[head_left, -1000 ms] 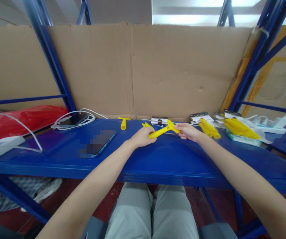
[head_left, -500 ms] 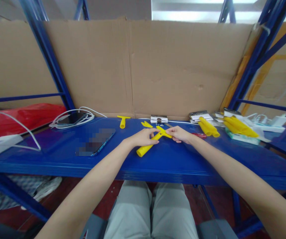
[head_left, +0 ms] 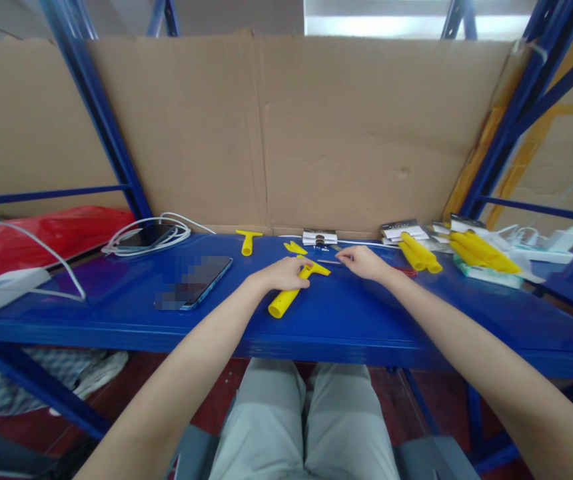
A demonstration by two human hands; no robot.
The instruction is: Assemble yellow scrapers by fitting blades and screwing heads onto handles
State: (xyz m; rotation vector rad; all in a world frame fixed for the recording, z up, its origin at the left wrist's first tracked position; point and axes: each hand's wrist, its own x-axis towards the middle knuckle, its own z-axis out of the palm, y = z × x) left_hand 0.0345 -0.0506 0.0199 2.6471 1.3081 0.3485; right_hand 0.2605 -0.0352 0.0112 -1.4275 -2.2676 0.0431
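Note:
My left hand point(head_left: 289, 273) is closed around a yellow T-shaped handle point(head_left: 282, 303), whose round hollow end points toward me. To its right, my right hand point(head_left: 361, 262) has its fingertips pinched together above the blue table, apart from the handle; anything between them is too small to make out. A thin metal rod point(head_left: 329, 262) lies just left of those fingertips, and a red tool point(head_left: 406, 271) lies partly behind the right wrist. Beyond my left hand are small yellow pieces point(head_left: 295, 248) and another yellow T-shaped part point(head_left: 248, 243), standing alone.
A phone point(head_left: 199, 283) lies left on the blue table point(head_left: 356, 327). Behind it are coiled white cable point(head_left: 181, 233) and a red bag point(head_left: 51, 237). Yellow tubes point(head_left: 419, 253) with clipped packets lie right. Cardboard point(head_left: 366, 140) closes off the back.
My right hand has let go of the yellow handle and sits slightly higher, fingertips pinched. My left hand and the handle have shifted a little left.

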